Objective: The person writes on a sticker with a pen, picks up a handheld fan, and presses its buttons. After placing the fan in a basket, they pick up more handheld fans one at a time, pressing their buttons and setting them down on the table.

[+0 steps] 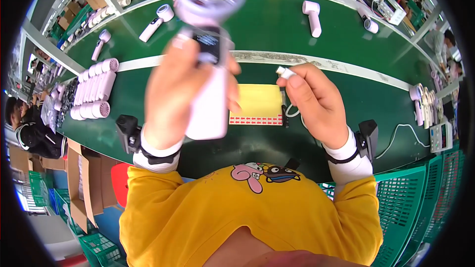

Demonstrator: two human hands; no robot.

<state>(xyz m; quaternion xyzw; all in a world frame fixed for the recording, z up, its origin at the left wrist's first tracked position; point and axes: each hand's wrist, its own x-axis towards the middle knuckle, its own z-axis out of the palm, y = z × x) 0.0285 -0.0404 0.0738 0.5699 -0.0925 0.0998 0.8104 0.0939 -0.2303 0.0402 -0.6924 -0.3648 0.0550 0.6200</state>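
My left hand [167,94] is closed round the handle of a pale pink handheld fan [209,106]. The fan stands upright with its round head at the top, blurred, and a small dark display lit on its neck. Between the thumb and fingers of my right hand [321,106] is a white cable plug [285,72], its metal tip pointing up and left, apart from the fan. The white cable [293,111] loops down beside that hand. Below and between both hands lies a yellow sheet [257,100] with red arrow marks along its near edge.
Several pale fans [96,86] lie stacked at the left of the green bench [267,143]. More fans, such as one pink fan [312,19], rest on the belt beyond a pale rail [277,58]. At right stand a small meter [440,137] and a green crate [402,207]; cardboard boxes [81,183] stand lower left.
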